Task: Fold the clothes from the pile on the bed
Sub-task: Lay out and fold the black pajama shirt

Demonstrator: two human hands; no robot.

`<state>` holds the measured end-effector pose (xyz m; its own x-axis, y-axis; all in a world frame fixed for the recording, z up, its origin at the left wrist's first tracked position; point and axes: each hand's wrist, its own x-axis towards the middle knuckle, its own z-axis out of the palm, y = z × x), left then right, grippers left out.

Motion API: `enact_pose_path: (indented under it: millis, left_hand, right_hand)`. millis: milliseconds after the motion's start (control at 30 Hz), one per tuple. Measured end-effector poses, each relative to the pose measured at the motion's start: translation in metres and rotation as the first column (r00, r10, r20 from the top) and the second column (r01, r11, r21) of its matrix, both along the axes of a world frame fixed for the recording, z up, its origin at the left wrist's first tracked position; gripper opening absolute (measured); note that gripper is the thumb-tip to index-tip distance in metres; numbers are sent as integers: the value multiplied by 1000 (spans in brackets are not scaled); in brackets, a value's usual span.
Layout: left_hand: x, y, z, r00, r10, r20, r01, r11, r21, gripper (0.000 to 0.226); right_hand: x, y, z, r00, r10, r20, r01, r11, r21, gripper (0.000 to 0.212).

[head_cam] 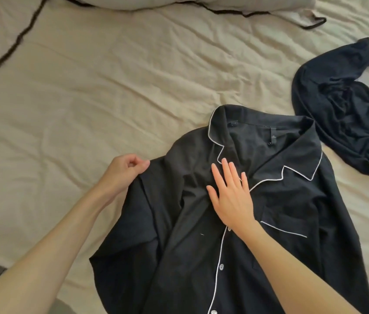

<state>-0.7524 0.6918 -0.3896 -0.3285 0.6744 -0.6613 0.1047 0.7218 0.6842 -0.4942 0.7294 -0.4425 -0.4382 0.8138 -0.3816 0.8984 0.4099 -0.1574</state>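
Shirt [235, 223] was laid front-up on the bed [88, 109], collar toward twelve o'clock. Its nine-o'clock shoulder was pinched by left hand [125, 169]; right hand [230, 196] was pressed flat, fingers [225, 168] straight, at centre.

Soft, even daylight, no glare. Faint shadows under both forearms. Wide-angle bend at the edges. Slightly soft pic overall; dark shirt [258, 200] swallows fold detail, beige sheet [88, 98] wrinkles show clearly.
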Motion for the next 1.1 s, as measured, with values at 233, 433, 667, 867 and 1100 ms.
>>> enact_pose_path:
  millis: [233, 433, 667, 867, 1100]
  left_hand:
    - [-25, -29, 14, 976, 178, -123, -176, 984, 22, 19]
    - [-22, -28, 19, 974, -46, 220, 67, 994, -91, 32]
    - [-7, -116, -3, 973, 190, 129, -152, 953, -262, 33]
    - [6, -159, -4, 959, -60, 277, 138, 952, -273, 61]
    - [-27, -144, 38, 747, -410, -523, 354, 911, -210, 33]
  right_hand:
    - [2, 5, 0, 999, 15, 31, -14, 1000, -26, 57]
    - [-13, -2, 20, 997, -78, -11, 78, 997, -6, 58]
    - [-40, -84, 46, 947, -89, -309, 84, 996, -30, 55]
    - [-33, -132, 31, 996, -36, -82, 20, 983, -185, 70]
    - [-33, -127, 23, 999, 21, 35, -11, 965, -261, 74]
